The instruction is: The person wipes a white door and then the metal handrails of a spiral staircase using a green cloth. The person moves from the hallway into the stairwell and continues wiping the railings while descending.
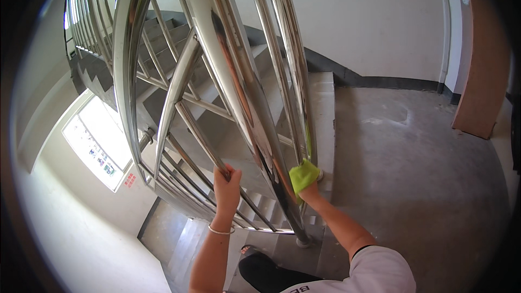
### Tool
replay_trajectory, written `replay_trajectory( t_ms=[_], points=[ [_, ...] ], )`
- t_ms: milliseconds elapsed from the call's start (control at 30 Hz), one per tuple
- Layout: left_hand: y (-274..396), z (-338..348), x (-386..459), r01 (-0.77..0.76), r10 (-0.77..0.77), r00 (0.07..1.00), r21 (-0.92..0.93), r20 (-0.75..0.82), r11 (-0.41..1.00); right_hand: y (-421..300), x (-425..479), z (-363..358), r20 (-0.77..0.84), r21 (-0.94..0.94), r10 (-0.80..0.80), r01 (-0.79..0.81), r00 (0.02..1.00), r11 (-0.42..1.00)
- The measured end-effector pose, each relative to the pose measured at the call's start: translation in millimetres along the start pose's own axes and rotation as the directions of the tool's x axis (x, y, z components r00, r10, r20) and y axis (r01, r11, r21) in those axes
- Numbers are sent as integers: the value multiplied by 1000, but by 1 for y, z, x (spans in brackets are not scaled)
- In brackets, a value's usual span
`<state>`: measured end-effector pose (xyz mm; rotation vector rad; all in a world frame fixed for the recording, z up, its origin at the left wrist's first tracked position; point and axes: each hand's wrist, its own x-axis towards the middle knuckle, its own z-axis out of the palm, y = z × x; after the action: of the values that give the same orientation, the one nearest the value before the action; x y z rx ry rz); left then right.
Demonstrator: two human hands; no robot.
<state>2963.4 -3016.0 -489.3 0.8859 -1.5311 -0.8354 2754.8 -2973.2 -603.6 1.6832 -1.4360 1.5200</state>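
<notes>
A stainless steel stair railing (240, 89) with thick curved posts and thin balusters rises before me. My left hand (226, 190) is wrapped around one thin steel baluster (199, 132), and a bracelet (221, 231) circles that wrist. To the right of the thick post, my right hand (308, 192) grips a lime-green cloth (303, 176). The cloth covers most of the fingers and lies against the lower end of the slim upright bars (299, 118). How the fingers sit beneath it is hidden.
Grey steps (321, 118) climb behind the railing, and more stairs (260, 203) descend below it. A concrete landing (374, 162) spreads to the right, with a brown board (478, 69) by the wall. A bright window (97, 138) is at left. My sandalled foot (246, 250) stands near the post base (303, 241).
</notes>
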Motion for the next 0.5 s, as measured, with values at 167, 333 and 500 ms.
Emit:
replay_trajectory(
  t_ms=[167,333,500],
  points=[
    [2,-15,0,15,-14,999,30,-31,999,-9,101,-36,-144,451,168,-86,975,888],
    [3,-1,3,30,-31,998,-12,-58,999,15,326,-77,-404,-121,-441,431,802,894],
    [4,6,0,-14,26,992,104,-120,995,1,473,-86,-259,13,140,-142,956,990]
  ],
)
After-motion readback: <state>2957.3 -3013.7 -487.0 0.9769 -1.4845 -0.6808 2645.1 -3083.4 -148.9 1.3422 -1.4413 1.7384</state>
